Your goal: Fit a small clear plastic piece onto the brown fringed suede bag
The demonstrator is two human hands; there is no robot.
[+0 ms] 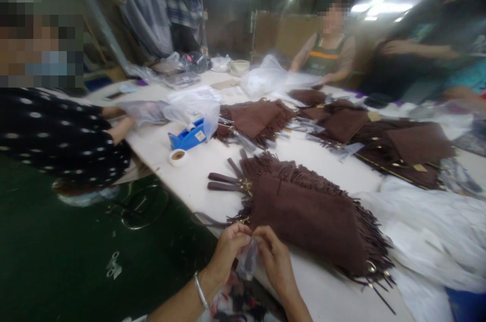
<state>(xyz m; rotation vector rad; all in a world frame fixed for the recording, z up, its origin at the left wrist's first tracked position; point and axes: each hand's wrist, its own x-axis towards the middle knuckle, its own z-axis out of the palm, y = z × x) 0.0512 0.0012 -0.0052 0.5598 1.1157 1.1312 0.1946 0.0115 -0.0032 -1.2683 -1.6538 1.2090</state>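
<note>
My left hand, with a silver bangle on the wrist, pinches a small clear plastic bag at the table's front edge. Close beside it, my right hand has its fingers closed on the same bag. The bag hangs down between both hands. Just beyond them lies a stack of dark brown fringed bags, with gold clasps and wrist straps pointing left. A strap and clasp of the stack sit right behind my fingertips.
A blue tape dispenser and a tape roll stand at the table's left edge. More brown bags lie farther back. White plastic covers the right side. A person in polka dots works at left; others stand across the table.
</note>
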